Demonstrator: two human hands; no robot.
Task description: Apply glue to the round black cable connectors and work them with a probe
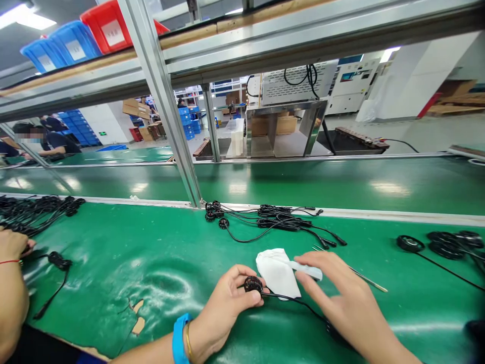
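Observation:
My left hand [237, 296] is closed around a small round black part [253, 284] with a ribbed rim, above the green table. A black cable [299, 302] runs from that part to the right and passes under my right hand [337, 293]. Between the thumb and fingers of my right hand is a pale translucent piece [308, 270]. Its left end lies over a folded white cloth [278, 273] on the table. A thin metal rod [369, 280] lies behind my right hand.
Black cables with round ends [280, 222] lie behind my hands. More coiled cables [447, 245] are at the right. Another person's hand [13, 245] is at the far left beside a cable pile [38, 210]. A metal post [162, 101] rises at the table's back edge.

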